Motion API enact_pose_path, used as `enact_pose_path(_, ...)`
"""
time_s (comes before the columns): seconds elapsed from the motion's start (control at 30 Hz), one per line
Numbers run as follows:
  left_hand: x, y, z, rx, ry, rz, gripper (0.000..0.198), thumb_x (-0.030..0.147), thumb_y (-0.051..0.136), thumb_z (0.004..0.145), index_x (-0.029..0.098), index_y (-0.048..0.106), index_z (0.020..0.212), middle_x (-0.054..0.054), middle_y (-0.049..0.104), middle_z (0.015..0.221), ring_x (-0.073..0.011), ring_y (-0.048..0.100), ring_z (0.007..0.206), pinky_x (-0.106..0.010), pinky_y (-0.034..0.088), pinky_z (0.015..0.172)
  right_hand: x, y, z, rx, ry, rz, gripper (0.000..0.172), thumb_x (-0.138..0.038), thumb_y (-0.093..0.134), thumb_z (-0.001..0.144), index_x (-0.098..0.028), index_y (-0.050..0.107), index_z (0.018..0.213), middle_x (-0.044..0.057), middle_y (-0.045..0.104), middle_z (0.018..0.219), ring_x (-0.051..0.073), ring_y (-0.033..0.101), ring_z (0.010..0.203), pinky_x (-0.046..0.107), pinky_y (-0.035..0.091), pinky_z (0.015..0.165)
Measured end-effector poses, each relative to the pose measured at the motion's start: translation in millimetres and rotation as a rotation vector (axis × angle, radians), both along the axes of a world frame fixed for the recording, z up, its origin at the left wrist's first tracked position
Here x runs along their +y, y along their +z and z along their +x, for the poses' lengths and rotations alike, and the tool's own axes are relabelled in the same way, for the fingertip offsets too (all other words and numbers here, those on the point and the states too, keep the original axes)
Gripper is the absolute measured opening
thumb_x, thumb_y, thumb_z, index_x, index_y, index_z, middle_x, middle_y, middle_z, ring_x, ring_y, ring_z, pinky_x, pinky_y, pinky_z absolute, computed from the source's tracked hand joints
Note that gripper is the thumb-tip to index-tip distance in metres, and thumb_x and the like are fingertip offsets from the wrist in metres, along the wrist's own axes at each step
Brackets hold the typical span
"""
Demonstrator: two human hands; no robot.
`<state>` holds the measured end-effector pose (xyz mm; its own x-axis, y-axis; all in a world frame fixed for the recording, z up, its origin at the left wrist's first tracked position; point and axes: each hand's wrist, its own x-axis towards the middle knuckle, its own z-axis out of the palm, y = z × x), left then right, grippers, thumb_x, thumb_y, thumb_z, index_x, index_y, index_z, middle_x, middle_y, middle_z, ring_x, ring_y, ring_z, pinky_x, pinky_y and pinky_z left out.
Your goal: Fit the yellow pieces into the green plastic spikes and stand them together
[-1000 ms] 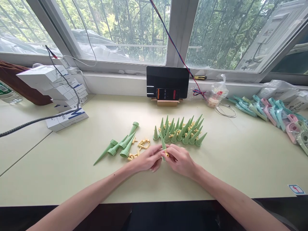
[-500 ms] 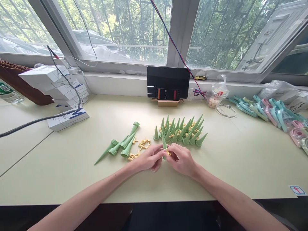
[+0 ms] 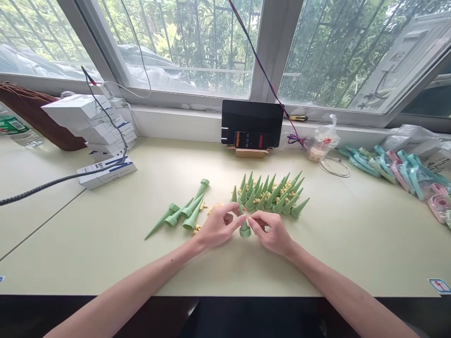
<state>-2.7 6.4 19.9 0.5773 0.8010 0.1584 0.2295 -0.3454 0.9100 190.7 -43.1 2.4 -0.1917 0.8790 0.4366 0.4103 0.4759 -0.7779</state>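
Observation:
My left hand (image 3: 215, 227) and my right hand (image 3: 271, 231) meet over a green plastic cone spike (image 3: 244, 224), which stands upright on the table. The fingertips of both hands pinch it near its upper part. Whether a small yellow piece sits between my right fingers I cannot tell. Just behind it stands a cluster of several upright green cones (image 3: 273, 197) with small yellow parts among them. To the left lie several loose green spikes (image 3: 183, 212) on their sides, with small yellow pieces (image 3: 211, 209) beside them.
A dark tablet with a phone (image 3: 251, 140) leans against the window ledge. White boxes (image 3: 95, 127) and a black cable (image 3: 52, 180) are at the left. A plastic bag (image 3: 321, 139) and pastel clips (image 3: 398, 164) lie at the right. The table's front edge (image 3: 225, 295) is near.
The cone that my hands held tilted above the table now stands upright on its base. The camera view has shifted a little, so everything sits further right.

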Motion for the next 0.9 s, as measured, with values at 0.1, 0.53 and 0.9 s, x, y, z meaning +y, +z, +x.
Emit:
enact_pose_path(0.1,0,2.6,1,-0.021,0.099,0.064,0.027,0.041,0.058,0.094,0.016,0.061,0.101,0.001,0.062,0.072,-0.005,0.032,0.044,-0.021,0.024,0.042,1,-1.7,0,-0.048,0.044,-0.047,0.022,-0.022,0.052,0.096,-0.017,0.058,0.074,-0.003,0.048,0.057,0.01,0.038,0.049,0.024,0.031,0.047)
enact_pose_path(0.53,13,13.6,-9,-0.026,0.421,0.229,0.019,0.037,0.055,0.094,0.02,0.061,0.099,0.004,0.058,0.056,-0.0106,0.046,0.045,-0.022,0.036,0.047,0,-12.1,1,-0.256,-0.042,0.031,0.03,-0.017,0.052,0.089,-0.02,0.045,0.06,-0.004,0.045,0.052,0.01,0.037,0.046,0.026,0.029,0.049)
enact_pose_path(0.9,35,20.8,-25,0.288,0.456,0.448,0.02,0.023,0.05,0.093,0.018,0.068,0.097,-0.003,0.07,0.083,-0.0121,0.053,0.053,-0.027,0.045,0.063,3,-16.9,-3,-0.405,-0.158,0.084,0.027,-0.013,0.05,0.082,-0.021,0.037,0.06,-0.003,0.047,0.051,0.01,0.037,0.045,0.026,0.027,0.05)
